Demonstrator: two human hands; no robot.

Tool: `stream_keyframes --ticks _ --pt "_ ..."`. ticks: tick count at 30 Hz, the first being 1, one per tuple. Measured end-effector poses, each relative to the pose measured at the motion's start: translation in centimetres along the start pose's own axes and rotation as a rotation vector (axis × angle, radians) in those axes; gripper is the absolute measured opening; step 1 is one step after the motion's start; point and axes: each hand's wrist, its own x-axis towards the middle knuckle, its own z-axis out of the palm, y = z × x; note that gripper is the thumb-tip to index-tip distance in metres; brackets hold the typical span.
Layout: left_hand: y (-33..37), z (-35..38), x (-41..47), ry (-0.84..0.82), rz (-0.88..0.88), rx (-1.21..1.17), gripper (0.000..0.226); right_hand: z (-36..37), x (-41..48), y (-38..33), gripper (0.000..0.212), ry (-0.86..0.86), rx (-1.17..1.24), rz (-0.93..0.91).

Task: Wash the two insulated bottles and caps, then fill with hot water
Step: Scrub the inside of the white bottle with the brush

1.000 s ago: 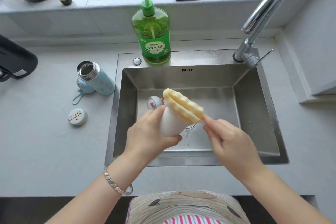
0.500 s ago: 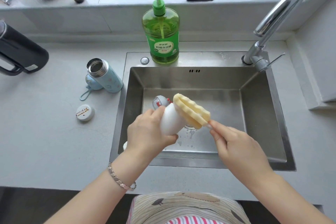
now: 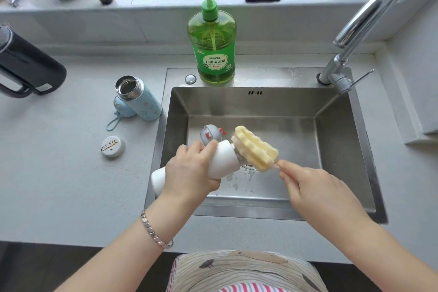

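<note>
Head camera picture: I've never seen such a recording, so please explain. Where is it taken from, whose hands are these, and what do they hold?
There is no machine here. A person wears one wide-angle camera on the head, looking down at their own hands over a kitchen sink. The left hand grips a white bottle, tilted over the sink. The right hand pinches the handle of a yellow sponge brush, whose head is at the bottle's mouth. A grey cap lies in the sink. On the counter to the left are an open blue bottle and a white cap. Green dish soap stands behind the sink.
</note>
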Motion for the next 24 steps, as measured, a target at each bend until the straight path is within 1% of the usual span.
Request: stream_keyframes --ticks 2,4,6,10,12,14,16,18,20,23,24 --pt "-0.1 0.3 0.1 0.093 0.049 -0.002 0.071 -0.3 0.0 0.0 0.032 0.000 -0.005 0.005" --pt "0.2 0.7 0.1 0.139 0.128 0.011 0.078 -0.4 0.5 0.1 0.032 -0.006 -0.024 0.031" --pt "0.1 1.2 0.3 0.184 0.167 0.008 0.081 -0.6 0.6 0.1 0.031 -0.002 -0.049 0.025" --pt "-0.7 1.3 0.7 0.215 0.189 0.040 0.081 -1.0 -0.3 -0.4 0.031 0.003 -0.119 -0.021" --pt "-0.5 1.6 0.6 0.258 0.244 0.043 0.080 -1.0 0.1 -0.7 0.030 -0.003 -0.156 -0.022" --pt "-0.5 1.9 0.6 0.333 0.316 0.030 0.081 -1.2 1.1 -0.7 0.030 -0.055 -0.167 0.013" --pt "-1.1 2.4 0.7 0.381 0.358 0.011 0.081 -1.6 2.1 -0.4 0.029 -0.146 -0.071 0.061" --pt "-1.9 2.8 0.5 0.365 0.348 -0.078 0.080 -1.9 2.9 -0.1 0.026 -0.220 0.104 0.089" --pt "-1.9 2.7 -0.1 0.272 0.244 -0.268 0.081 -2.1 3.6 0.0 0.022 -0.280 0.330 0.101" --pt "-1.1 2.3 -1.1 0.079 -0.008 -0.736 0.071 -1.7 4.1 -0.5 0.020 -0.347 0.662 0.195" --pt "-0.9 2.3 -1.2 0.050 -0.081 -0.854 0.069 -1.5 4.1 -0.6 0.020 -0.344 0.736 0.234"
